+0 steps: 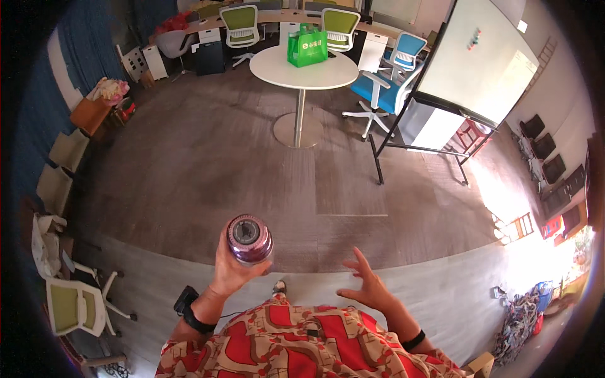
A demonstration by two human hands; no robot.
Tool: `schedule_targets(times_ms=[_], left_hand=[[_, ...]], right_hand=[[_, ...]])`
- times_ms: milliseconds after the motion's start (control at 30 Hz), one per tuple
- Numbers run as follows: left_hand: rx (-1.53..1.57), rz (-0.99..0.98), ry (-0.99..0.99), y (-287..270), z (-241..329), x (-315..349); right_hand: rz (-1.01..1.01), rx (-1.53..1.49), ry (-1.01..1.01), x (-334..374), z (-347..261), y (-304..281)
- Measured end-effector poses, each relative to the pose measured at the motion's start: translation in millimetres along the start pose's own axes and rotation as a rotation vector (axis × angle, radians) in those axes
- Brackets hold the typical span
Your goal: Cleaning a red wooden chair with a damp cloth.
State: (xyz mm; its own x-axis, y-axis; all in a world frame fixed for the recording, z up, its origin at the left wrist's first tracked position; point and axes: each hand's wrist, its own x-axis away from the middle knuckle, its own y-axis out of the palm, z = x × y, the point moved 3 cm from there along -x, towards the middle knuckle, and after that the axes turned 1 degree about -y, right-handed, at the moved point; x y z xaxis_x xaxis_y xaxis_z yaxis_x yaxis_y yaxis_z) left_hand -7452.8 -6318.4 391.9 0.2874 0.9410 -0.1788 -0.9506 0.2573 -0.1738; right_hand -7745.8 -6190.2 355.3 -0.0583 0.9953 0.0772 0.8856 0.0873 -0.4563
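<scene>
A bottle (248,238) with a shiny purple metallic lid and a dark round centre on top stands upright in my left hand (229,272). My fingers and thumb wrap round its body, most of which the lid hides from above. Off to the right, my right hand (372,291) is raised in the air, its fingers and thumb spread and holding nothing. Both hands are in front of my red and tan patterned shirt (302,343), well apart from each other.
Ahead is a round white table (265,68) with a green bag (307,50) on it. A blue office chair (378,96) and a wheeled whiteboard (472,69) stand to its right. Chairs (74,307) line the left side; a bundle of cloth (520,324) lies at right.
</scene>
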Motion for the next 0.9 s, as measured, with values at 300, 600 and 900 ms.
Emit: schedule_targets(times_ms=[300,600,900], left_hand=[[-0.109,0.059,0.162,18.1,-10.2,-264.4],[-0.051,0.171,0.147,56.9,-41.5,-486.9],[-0.002,0.35,0.164,57.7,-109.1,-690.2]], right_hand=[[0.272,-0.213,0.603,-60.9,175.5,-55.1],[0.365,-0.075,0.444,-292.0,286.9,-215.3],[0.394,-0.032,0.123,-585.6,190.7,-348.9]])
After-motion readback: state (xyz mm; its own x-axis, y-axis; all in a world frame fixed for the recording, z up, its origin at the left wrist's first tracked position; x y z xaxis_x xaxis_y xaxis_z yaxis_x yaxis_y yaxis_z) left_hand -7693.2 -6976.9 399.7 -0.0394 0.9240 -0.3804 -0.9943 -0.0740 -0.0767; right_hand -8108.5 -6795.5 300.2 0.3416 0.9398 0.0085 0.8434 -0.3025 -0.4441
